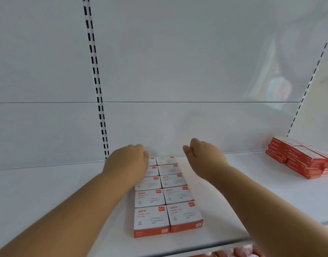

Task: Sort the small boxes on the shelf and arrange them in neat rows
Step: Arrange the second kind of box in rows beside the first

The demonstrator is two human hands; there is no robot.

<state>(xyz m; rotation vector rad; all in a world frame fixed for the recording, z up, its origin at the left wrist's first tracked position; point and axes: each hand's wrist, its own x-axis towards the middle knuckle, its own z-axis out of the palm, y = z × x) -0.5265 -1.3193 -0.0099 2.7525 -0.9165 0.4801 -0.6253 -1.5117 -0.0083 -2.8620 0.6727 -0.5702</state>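
White shelf [48, 182] and back panel [178, 62] fill the view. Paper-clip boxes [165, 193] are laid mid-shelf in two touching columns running near to far. Left hand [130, 160] is held over the far left boxes, right hand [204, 154] just right of them; both are loosely curled, nothing gripped. Red boxes [304, 160] are stacked far right.
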